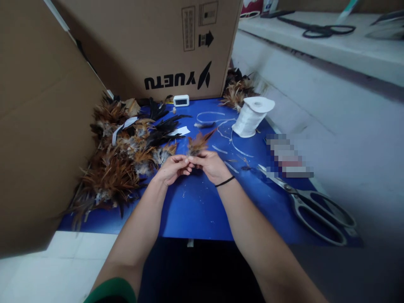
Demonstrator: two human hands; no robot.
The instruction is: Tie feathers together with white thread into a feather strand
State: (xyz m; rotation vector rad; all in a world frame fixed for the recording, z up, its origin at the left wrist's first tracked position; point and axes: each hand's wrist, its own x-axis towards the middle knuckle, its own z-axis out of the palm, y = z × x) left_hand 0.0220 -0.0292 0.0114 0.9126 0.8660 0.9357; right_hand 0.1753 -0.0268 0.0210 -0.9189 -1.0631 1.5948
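Note:
Both my hands meet over the middle of the blue tabletop (195,214). A small bunch of brown feathers (198,143) points up and away from my fingers. My right hand (213,166) pinches its base between thumb and fingers, and a black band circles that wrist. My left hand (176,168) has its thumb and fingertips pressed together at the same base, touching the right thumb. The quill ends are hidden behind the fingers. Just left of my left hand lies a large pile of brown and black feathers (116,172).
A spool of white ribbon (252,118) stands at the back right, with loose clear strips nearby. Large scissors (309,206) lie at the right edge. A cardboard box (126,46) closes off the back beside a small white digital display (181,101). More scissors (325,30) rest on the ledge.

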